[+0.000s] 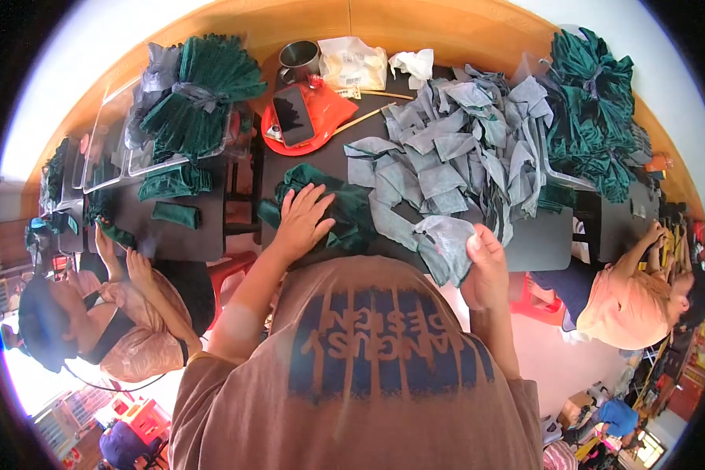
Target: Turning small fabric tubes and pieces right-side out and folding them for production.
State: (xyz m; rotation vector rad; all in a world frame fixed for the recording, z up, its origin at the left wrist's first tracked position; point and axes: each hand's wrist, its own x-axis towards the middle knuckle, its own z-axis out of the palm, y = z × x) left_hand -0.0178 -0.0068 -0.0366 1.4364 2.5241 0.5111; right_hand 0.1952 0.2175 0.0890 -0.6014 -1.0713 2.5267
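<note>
My left hand [302, 223] lies with its fingers spread on a heap of dark green velvet cloth [354, 213] in front of my body. To the right of it, my right hand [486, 262] pinches the edge of a grey fabric piece [445, 241] between thumb and fingers. That piece is raised at the table's near edge, and its pale grey side shows. Just beyond it spreads a large loose pile of grey fabric pieces [446, 145], some with dark green edges.
A red plate [325, 117] holds a phone [292, 117]; a metal mug [298, 59] and a white packet [353, 63] stand behind. Bundled green velvet pieces [200, 98] fill a clear bin at left, with another green bundle [591, 110] at right. People sit on both sides.
</note>
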